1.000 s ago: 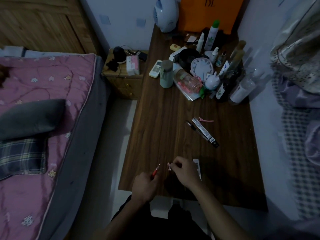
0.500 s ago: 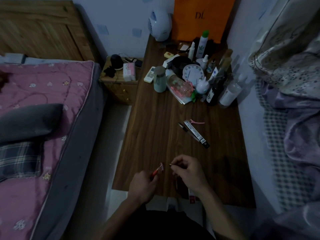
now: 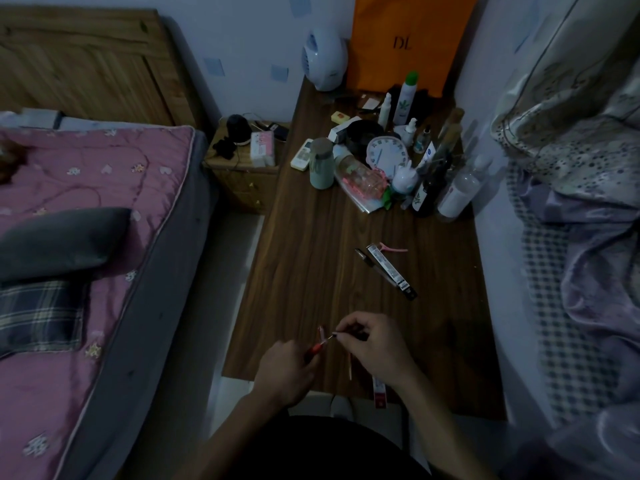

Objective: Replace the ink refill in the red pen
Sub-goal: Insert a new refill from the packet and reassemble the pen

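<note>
Over the near edge of the wooden table (image 3: 311, 271), my left hand (image 3: 285, 370) grips the red pen barrel (image 3: 317, 348), its clip end pointing up and right. My right hand (image 3: 372, 344) pinches a thin ink refill (image 3: 331, 336) whose tip meets the barrel's open end. A thin light stick (image 3: 350, 367) lies on the table just under my right hand. A red and white refill packet (image 3: 378, 393) sits at the table's near edge, partly hidden by my right wrist.
A long black and white packet (image 3: 389, 270) and a pink hair clip (image 3: 393, 247) lie mid-table. Bottles, a clock (image 3: 384, 155) and a cup (image 3: 320, 164) crowd the far end. A bed (image 3: 86, 237) stands left, bedding (image 3: 588, 202) right.
The camera view shifted downward. My hands came closer together, and the refill tip in my right hand now meets the open end of the red barrel.
</note>
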A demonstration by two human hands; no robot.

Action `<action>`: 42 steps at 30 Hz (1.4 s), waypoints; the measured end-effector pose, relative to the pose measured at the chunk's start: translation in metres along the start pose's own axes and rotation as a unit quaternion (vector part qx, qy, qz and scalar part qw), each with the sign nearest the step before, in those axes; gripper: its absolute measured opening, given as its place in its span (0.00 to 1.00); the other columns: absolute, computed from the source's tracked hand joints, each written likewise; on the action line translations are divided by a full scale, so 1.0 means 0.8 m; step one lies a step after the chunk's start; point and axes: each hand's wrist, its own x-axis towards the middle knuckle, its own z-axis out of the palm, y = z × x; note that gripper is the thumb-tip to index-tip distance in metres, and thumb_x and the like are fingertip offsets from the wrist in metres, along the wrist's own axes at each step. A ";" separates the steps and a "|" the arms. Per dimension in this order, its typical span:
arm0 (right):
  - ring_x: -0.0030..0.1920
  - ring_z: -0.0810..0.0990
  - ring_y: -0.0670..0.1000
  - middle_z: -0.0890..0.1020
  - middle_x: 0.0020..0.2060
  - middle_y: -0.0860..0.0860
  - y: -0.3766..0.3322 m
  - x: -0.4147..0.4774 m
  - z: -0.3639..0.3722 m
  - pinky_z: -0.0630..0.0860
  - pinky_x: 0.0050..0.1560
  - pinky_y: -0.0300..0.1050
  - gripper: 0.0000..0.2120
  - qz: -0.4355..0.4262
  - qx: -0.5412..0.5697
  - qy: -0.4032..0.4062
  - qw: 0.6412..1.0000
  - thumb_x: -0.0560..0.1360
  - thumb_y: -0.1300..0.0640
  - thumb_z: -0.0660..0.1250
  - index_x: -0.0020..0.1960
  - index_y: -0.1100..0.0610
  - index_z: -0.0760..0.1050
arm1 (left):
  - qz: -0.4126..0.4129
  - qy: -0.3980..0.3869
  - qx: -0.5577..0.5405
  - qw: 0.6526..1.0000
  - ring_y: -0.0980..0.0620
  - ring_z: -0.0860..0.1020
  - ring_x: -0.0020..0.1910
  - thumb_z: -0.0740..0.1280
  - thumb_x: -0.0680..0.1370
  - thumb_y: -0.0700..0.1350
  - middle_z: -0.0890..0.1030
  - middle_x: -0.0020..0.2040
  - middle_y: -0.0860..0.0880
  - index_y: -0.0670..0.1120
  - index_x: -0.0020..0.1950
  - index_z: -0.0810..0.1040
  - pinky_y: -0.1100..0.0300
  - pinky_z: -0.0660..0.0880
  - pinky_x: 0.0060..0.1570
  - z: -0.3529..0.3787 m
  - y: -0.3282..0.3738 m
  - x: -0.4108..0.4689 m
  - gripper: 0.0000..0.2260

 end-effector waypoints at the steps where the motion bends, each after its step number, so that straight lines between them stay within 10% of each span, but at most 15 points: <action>1: 0.45 0.83 0.39 0.84 0.42 0.37 -0.001 -0.001 0.000 0.77 0.41 0.30 0.11 -0.003 -0.001 -0.003 1.000 0.73 0.58 0.74 0.42 0.41 0.81 | 0.002 0.004 0.011 1.000 0.51 0.74 0.25 0.62 0.75 0.56 0.69 0.21 0.50 0.51 0.25 0.67 0.60 0.63 0.27 0.000 0.001 0.000 0.20; 9: 0.46 0.82 0.38 0.83 0.43 0.36 -0.008 -0.001 -0.002 0.76 0.41 0.28 0.09 -0.011 -0.027 -0.042 0.999 0.74 0.57 0.73 0.44 0.42 0.81 | 0.007 -0.034 -0.006 0.999 0.47 0.81 0.34 0.58 0.75 0.59 0.81 0.32 0.46 0.45 0.37 0.78 0.52 0.78 0.36 -0.005 0.004 0.000 0.20; 14: 0.46 0.82 0.39 0.83 0.43 0.38 -0.009 0.000 -0.005 0.78 0.42 0.31 0.07 -0.009 -0.049 -0.064 0.997 0.73 0.55 0.72 0.44 0.42 0.81 | 0.020 -0.010 0.042 0.999 0.57 0.73 0.24 0.60 0.76 0.58 0.73 0.24 0.51 0.48 0.28 0.71 0.63 0.65 0.26 -0.005 0.000 0.000 0.20; 35: 0.50 0.78 0.31 0.82 0.43 0.35 -0.014 -0.002 -0.013 0.76 0.44 0.32 0.09 0.012 -0.095 -0.116 0.989 0.75 0.55 0.71 0.44 0.39 0.79 | 0.009 -0.097 -0.008 0.995 0.44 0.81 0.37 0.61 0.79 0.56 0.83 0.37 0.40 0.39 0.40 0.79 0.50 0.76 0.37 -0.017 0.007 -0.003 0.22; 42: 0.53 0.78 0.32 0.81 0.43 0.32 -0.008 -0.008 -0.010 0.77 0.52 0.35 0.13 -0.001 -0.100 -0.110 0.989 0.73 0.57 0.73 0.43 0.37 0.79 | 0.032 -0.104 -0.045 0.993 0.49 0.73 0.26 0.63 0.78 0.55 0.75 0.27 0.45 0.41 0.31 0.74 0.51 0.71 0.31 -0.015 0.007 -0.005 0.22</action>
